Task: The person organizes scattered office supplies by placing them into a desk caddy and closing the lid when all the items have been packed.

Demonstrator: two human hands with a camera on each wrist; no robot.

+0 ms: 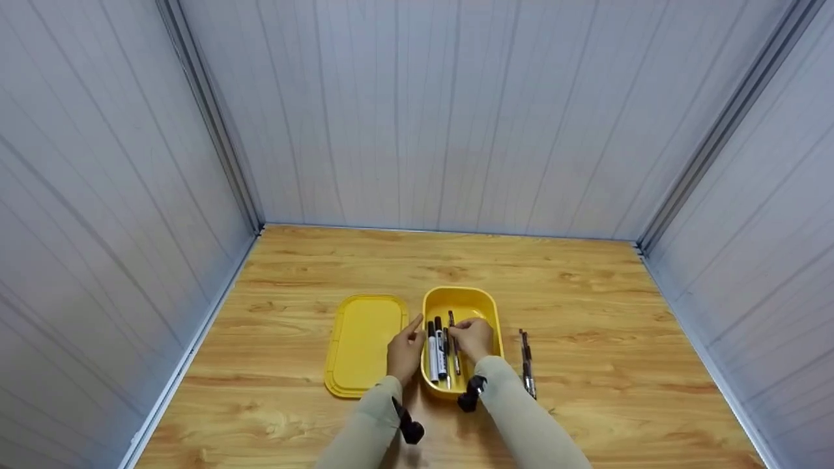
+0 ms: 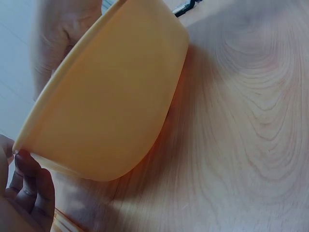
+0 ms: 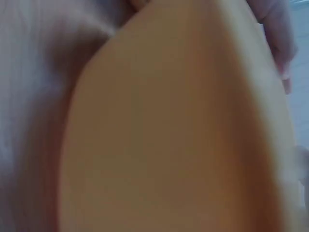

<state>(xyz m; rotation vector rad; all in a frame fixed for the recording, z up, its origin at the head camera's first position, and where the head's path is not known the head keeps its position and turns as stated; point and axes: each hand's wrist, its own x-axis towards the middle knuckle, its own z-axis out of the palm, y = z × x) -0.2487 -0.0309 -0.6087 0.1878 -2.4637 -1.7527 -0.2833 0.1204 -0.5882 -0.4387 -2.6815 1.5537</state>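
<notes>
L hand (image 1: 404,352) fingers pinch yel box rim (image 1: 460,288); R hand (image 1: 476,337) fingers pinch pen (image 1: 455,355) w/in

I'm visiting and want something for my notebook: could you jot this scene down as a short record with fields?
Left hand: grips the left rim of the yellow box
Right hand: pinches a slim dark pen inside the box
Box contents: two black-capped markers at the left, slim pens to their right
Lid: yellow, off, lying left of the box
Outside the box: dark slender pens on its right
Surface: wood-grain tabletop
</notes>
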